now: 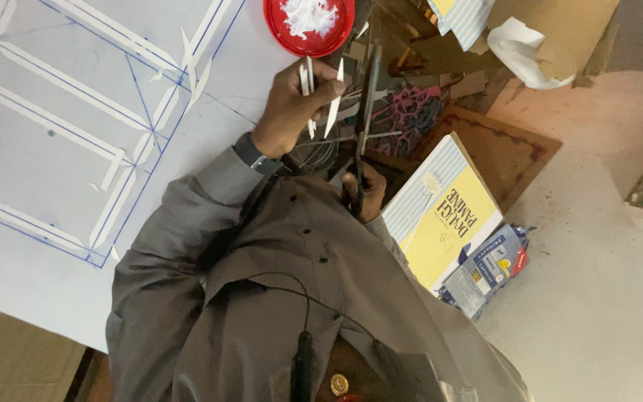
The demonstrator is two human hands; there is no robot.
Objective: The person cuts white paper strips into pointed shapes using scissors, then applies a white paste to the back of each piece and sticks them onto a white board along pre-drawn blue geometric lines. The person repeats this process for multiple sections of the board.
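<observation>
**Paper strips held, scissors gripped at frame centre**

Paper strips (pixel 321 93), thin and white, sat pinched in your left hand (pixel 292 108) at upper centre, right of the white sheet (pixel 53 112) with blue lines. Just right, your right hand (pixel 362 195) clenched long dark scissors (pixel 366 112). A yellow book (pixel 444 216) lay further right.

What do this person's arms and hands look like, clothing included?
Both arms wear long grey sleeves of a buttoned shirt. The left hand is bare, with a dark wristband at the cuff. The right hand is bare too; its sleeve is mostly hidden.
</observation>
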